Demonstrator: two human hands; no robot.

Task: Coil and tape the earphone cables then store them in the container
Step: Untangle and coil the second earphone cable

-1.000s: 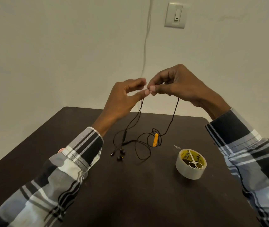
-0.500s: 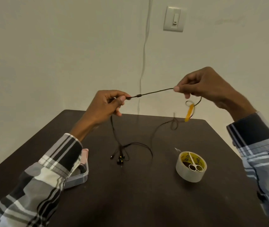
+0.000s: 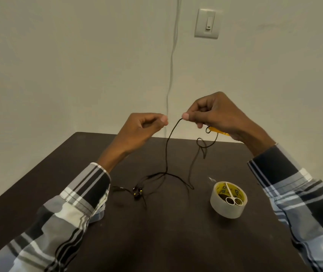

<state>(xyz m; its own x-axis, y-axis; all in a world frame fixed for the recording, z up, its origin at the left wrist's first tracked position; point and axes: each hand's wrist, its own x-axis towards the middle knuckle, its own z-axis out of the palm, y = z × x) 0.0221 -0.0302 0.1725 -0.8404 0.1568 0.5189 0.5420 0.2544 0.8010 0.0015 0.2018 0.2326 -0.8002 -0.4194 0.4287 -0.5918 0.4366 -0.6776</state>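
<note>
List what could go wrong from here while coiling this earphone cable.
1. The black earphone cable shows a knotted loop near the orange piece under the right hand; pulling could tighten it.
2. The left hand appears to hold nothing, so the hanging cable may swing and tangle further.
3. The earbuds lie on the table; lifting the cable could drag them toward the tape roll and the scissors resting in it.

The right hand (image 3: 213,112) pinches the black earphone cable (image 3: 167,152) above the dark table (image 3: 176,242). The left hand (image 3: 143,128) is curled, holding nothing. Small scissors (image 3: 232,196) lie inside the tape roll (image 3: 228,205).
</note>
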